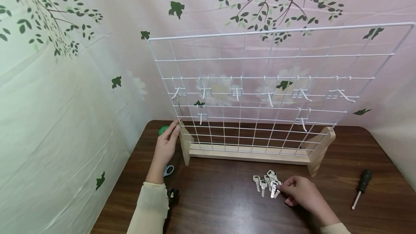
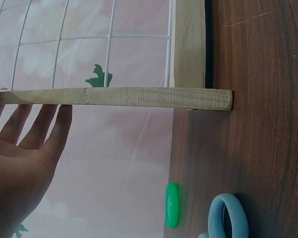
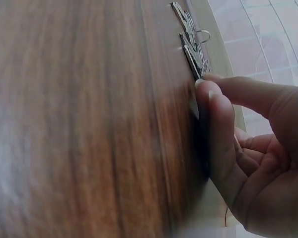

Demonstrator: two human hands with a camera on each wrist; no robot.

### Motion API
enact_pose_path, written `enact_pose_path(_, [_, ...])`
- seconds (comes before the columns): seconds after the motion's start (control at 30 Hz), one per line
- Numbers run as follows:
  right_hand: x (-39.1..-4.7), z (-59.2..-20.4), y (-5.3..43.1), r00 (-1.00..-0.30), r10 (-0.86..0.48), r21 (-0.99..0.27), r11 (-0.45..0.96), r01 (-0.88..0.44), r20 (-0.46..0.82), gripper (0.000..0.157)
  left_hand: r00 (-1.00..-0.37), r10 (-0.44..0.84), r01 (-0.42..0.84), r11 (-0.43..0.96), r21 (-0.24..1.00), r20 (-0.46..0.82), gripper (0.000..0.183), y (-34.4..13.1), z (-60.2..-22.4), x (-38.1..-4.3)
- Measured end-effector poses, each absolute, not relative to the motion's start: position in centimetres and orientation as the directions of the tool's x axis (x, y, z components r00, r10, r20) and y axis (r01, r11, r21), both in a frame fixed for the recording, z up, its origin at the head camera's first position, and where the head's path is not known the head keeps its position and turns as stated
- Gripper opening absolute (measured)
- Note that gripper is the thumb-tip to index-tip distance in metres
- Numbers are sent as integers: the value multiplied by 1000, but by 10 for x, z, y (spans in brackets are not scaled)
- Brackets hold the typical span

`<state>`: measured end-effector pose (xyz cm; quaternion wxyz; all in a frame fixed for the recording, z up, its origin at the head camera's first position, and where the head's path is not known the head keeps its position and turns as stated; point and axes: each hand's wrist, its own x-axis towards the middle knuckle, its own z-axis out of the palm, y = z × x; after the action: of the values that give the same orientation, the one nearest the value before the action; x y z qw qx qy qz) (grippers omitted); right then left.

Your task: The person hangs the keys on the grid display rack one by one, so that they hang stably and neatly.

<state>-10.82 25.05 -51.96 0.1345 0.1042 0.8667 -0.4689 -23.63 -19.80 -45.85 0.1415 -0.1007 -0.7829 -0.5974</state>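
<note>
My left hand [image 1: 167, 142] holds the left wooden leg [image 2: 114, 96] of the stand, fingers against its outer side and thumb at its upper end. The leg bears a white wire grid rack [image 1: 240, 118] fitted with several white hooks [image 1: 237, 93]. A small ring with something thin below it hangs by the leftmost hook. At the front, my right hand [image 1: 300, 192] pinches a key [image 3: 192, 62] between thumb and forefinger at the edge of a loose group of silver keys [image 1: 263, 187]. Part of that key is hidden by the fingertips.
A dark-handled screwdriver [image 1: 362, 187] lies on the brown table [image 1: 221, 205] at right. Blue-handled scissors [image 2: 228, 213] and a green round object [image 2: 172, 206] lie beyond the left leg. A black object [image 1: 173, 193] sits beside the left sleeve. Leaf-patterned cloth [image 1: 123, 46] hangs behind.
</note>
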Motion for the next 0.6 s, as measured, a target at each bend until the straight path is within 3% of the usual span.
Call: enact_pose_path(0.6, [-108, -521, 254, -946, -5, -806, 524, 274, -325, 27, -943, -6, 320, 262, 910, 334, 42, -198, -459, -237])
